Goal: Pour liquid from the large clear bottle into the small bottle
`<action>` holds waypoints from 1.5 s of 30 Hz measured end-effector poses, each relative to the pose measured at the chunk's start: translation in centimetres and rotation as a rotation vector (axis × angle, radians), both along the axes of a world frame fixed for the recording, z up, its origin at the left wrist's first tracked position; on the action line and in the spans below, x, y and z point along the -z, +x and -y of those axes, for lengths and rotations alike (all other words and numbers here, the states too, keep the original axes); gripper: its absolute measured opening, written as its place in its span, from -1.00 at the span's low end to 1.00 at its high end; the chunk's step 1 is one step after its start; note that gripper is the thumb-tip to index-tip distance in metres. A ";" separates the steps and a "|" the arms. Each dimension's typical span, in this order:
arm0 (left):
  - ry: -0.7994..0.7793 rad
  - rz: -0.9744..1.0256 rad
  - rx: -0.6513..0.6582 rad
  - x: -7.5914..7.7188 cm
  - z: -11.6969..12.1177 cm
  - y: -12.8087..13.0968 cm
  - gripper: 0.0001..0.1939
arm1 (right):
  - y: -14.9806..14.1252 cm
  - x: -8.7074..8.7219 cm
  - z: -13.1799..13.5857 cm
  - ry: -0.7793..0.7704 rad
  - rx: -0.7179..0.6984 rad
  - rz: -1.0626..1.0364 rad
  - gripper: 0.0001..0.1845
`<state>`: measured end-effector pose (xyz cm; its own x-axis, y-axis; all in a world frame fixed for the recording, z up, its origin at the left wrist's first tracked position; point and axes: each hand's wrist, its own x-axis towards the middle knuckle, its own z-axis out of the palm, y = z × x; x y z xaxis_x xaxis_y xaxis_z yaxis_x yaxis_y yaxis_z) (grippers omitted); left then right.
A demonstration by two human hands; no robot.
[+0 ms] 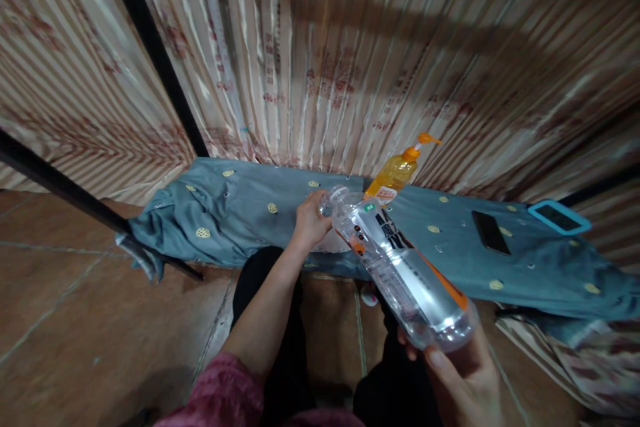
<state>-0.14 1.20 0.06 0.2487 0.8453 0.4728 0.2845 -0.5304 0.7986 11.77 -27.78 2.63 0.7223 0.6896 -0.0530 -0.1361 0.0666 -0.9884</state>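
A large clear plastic bottle (407, 267) with a silver, black and orange label lies tilted across the view, its neck pointing up and left. My right hand (465, 374) grips it around the base. At the neck end, my left hand (311, 219) is closed on a small clear object (325, 205), whose kind I cannot make out. Below that hand, partly hidden, a whitish translucent thing (331, 242) rests on the cloth. Behind the bottle stands a pump bottle (393, 174) of yellow liquid with an orange pump top.
A grey-blue patterned cloth (240, 214) covers the long narrow surface before me. On its right lie a black phone (491, 232) and a blue-framed device (559, 217). Striped curtain fabric (330, 67) hangs behind, and dark poles (155, 47) stand at the left.
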 end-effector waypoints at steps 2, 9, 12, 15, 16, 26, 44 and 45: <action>0.008 0.010 -0.003 0.0 0.0 0.0 -0.69 | -0.9 -0.7 -0.2 -0.008 0.036 -0.032 -0.05; 0.027 0.013 -0.009 0.4 -0.1 0.0 -0.70 | -1.7 -1.6 -0.2 -0.005 0.036 -0.057 -0.04; 0.035 0.024 -0.011 0.6 -0.1 0.0 -0.70 | -1.5 -1.4 0.0 -0.004 0.029 -0.047 -0.02; 0.037 0.029 -0.017 0.6 -0.2 0.1 -0.70 | -1.7 -1.6 0.0 -0.016 0.022 -0.053 -0.03; 0.038 0.029 -0.019 0.6 -0.1 0.1 -0.70 | -1.8 -1.7 -0.1 -0.018 0.022 -0.057 -0.03; 0.025 0.042 -0.012 0.2 -0.1 0.0 -0.73 | -2.7 -2.5 -0.4 0.017 -0.008 -0.063 -0.01; 0.008 0.012 -0.011 0.0 0.5 0.0 -0.64 | -2.3 -2.2 -0.5 0.009 0.037 -0.122 -0.13; 0.005 0.012 -0.011 0.0 0.6 0.0 -0.63 | -2.3 -2.2 -0.5 0.017 0.028 -0.118 -0.13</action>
<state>-0.13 0.63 0.05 0.2335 0.8454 0.4804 0.2804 -0.5316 0.7992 9.49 -27.28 4.81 0.7308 0.6707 -0.1270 -0.2490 0.0887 -0.9644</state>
